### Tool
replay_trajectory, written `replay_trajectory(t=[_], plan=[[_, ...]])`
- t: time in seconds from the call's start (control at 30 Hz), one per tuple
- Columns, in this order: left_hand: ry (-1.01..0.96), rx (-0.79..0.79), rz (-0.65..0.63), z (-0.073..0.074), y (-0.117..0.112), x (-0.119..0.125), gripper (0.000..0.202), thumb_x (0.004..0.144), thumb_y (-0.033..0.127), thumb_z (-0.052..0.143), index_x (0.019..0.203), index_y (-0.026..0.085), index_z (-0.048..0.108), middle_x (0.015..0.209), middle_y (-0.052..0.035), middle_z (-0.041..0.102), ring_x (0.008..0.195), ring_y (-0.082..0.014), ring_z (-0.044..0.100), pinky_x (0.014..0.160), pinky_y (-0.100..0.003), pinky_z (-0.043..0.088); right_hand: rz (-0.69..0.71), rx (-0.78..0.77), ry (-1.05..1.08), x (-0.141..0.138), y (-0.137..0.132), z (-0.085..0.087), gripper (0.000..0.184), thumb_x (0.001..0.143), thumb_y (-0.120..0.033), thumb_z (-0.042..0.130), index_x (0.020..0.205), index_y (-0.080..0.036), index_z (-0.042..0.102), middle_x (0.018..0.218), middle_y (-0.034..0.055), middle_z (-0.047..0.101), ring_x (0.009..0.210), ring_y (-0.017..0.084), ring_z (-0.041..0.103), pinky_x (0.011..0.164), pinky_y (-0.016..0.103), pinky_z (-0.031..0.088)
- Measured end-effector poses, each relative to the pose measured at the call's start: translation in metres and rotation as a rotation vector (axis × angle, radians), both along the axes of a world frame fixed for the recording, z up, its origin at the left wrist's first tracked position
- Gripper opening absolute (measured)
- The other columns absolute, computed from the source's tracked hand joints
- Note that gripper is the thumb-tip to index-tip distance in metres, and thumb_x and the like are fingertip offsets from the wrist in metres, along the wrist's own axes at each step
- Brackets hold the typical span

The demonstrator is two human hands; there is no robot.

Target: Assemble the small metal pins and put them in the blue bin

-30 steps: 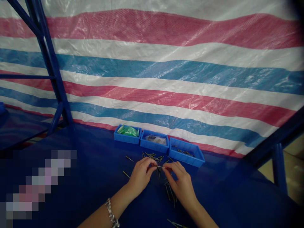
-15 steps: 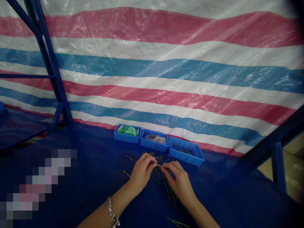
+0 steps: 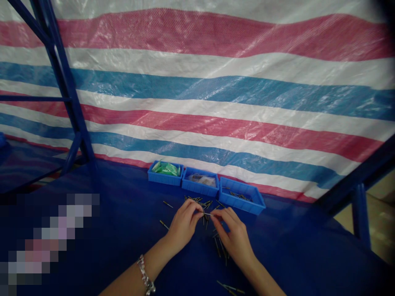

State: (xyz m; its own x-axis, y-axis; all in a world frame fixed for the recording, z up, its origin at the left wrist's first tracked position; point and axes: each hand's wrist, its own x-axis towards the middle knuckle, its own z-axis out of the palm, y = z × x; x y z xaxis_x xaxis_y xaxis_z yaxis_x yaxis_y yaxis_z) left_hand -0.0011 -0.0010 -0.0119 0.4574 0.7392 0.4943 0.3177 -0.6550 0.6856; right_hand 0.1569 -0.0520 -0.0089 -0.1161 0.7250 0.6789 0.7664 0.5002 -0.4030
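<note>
My left hand (image 3: 184,225) and my right hand (image 3: 232,235) meet over the blue table (image 3: 123,230), each pinching one end of a thin metal pin (image 3: 207,214) held level between them. A silver bracelet (image 3: 145,279) is on my left wrist. Several loose dark pins (image 3: 220,246) lie scattered on the cloth under and around both hands. Just beyond the hands stand three small blue trays in a row: the left tray (image 3: 164,173) holds green pieces, the middle tray (image 3: 200,183) holds a clear bag, the right tray (image 3: 242,197) holds a few pins.
A striped red, white and blue tarp (image 3: 216,102) hangs right behind the trays. Blue metal frame posts (image 3: 66,90) rise at the left and one (image 3: 359,213) at the right. More pins (image 3: 230,287) lie near the front edge.
Both hands have stayed pinched on the pin, with only slight finger shifts. The view drifted a little.
</note>
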Motion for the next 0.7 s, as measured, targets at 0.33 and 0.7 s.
replay_trajectory(t=[0.33,0.7], plan=[[0.084,-0.038,0.009,-0.003,-0.001,0.0,0.013,0.082,0.016,0.045,0.094,0.017,0.051,0.096,-0.0046,0.048,0.082,-0.0133,0.049,0.077,-0.027,0.04,-0.102,0.024,0.06,0.014,0.003,0.008,0.016,0.085,-0.024,0.043,0.087,-0.018,0.058,0.077,0.0047,0.06,0.072,0.017,0.054,0.069,0.03,0.043],[0.145,-0.035,0.021,-0.002,-0.005,0.0,0.015,0.084,0.02,0.043,0.097,0.017,0.049,0.099,-0.0055,0.046,0.071,-0.0112,0.049,0.076,-0.029,0.042,-0.862,-0.14,0.149,0.085,0.025,-0.003,0.031,0.079,-0.038,0.046,0.096,-0.019,0.063,0.066,0.0068,0.065,0.055,0.02,0.057,0.046,0.026,0.032]])
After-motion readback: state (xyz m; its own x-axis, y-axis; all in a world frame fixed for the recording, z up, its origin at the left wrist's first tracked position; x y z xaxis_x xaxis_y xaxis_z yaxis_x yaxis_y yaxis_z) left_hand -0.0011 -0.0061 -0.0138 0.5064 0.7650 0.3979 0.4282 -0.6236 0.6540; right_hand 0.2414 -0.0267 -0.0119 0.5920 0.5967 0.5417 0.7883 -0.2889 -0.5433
